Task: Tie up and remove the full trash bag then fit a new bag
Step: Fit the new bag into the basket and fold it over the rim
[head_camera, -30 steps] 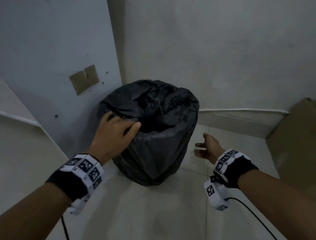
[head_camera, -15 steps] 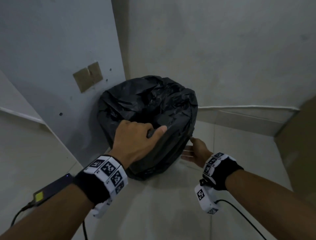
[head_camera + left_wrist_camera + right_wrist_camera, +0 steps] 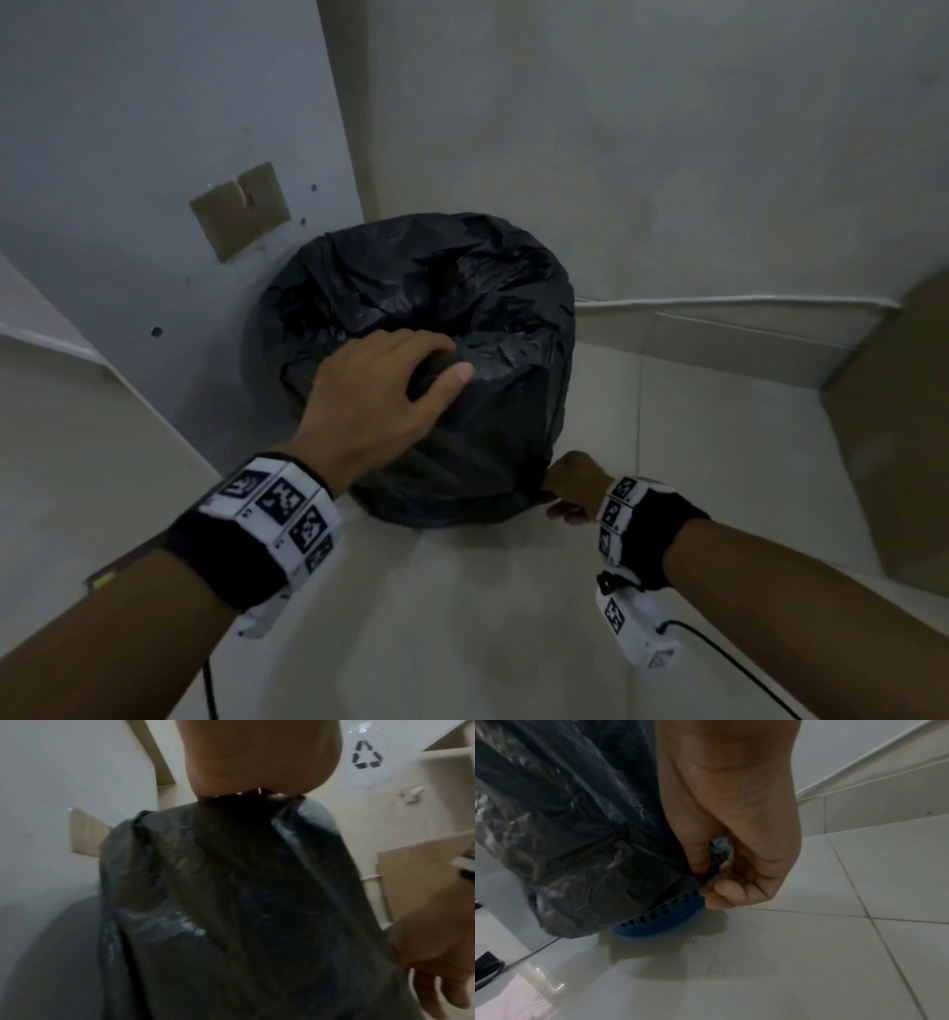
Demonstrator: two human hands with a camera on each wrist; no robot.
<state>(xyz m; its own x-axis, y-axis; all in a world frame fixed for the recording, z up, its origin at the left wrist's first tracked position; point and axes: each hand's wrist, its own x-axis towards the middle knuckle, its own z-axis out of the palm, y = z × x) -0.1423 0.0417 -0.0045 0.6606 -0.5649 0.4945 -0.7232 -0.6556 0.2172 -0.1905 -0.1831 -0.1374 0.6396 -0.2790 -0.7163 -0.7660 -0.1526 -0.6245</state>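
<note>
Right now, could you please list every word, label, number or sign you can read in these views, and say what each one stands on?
No words or numbers can be read.
Black recycling symbol of three chasing arrows: on a clear plastic sheet on the wall, no text.
Black-and-white square marker patterns on the left wristband and right wristband: codes, not text.
Yellow label on the dark device: blurred.

- Recycling symbol [image 3: 367,755]: three black chasing arrows forming a triangle, on a pale, glossy sheet against the wall, at about 1 o'clock in the left wrist view; no wording legible beside it.
- Square black-and-white coded markers [image 3: 280,501]: printed on the white band at the left wrist, at about 8 o'clock in the head view; patterns only, no readable text.
- Matching coded markers [image 3: 616,506]: on the white band at the right wrist, at about 4 o'clock; likewise no letters or numbers legible.
</note>
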